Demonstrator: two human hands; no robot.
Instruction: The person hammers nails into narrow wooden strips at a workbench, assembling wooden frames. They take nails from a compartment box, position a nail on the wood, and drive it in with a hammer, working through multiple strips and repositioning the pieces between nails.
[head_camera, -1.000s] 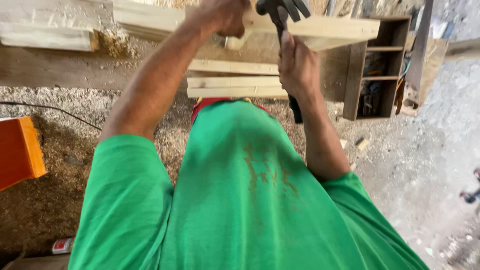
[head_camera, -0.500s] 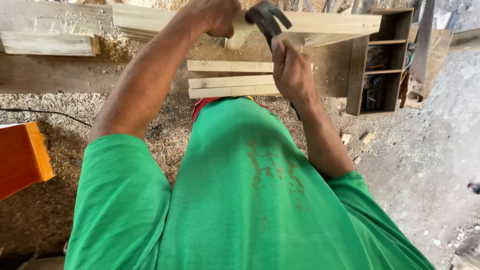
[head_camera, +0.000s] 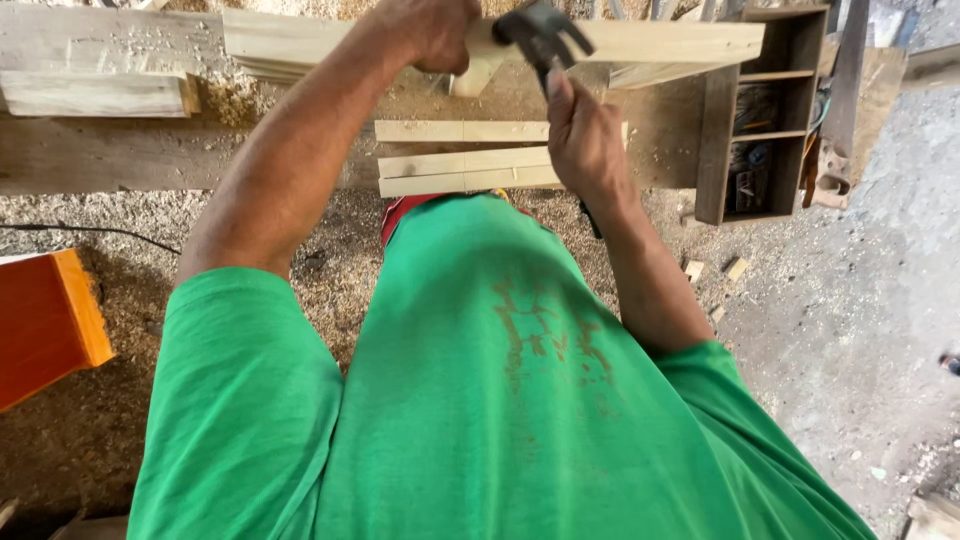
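Hammer (head_camera: 540, 35) lowered onto plank (head_camera: 680, 42); shelf box (head_camera: 760, 110) beside

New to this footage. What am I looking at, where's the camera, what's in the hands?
There is no machine here: a person in a green shirt works with bare hands. The single camera sits on the person's head and looks down, so the chest and both arms fill the picture.

The right hand grips a claw hammer with its head up by a long pale plank. The left hand rests on that same plank, steadying it.

Below lie shorter wooden strips on a rough workbench. Sawdust covers the ground. An orange stool stands to the left, a small wooden shelf box to the right.
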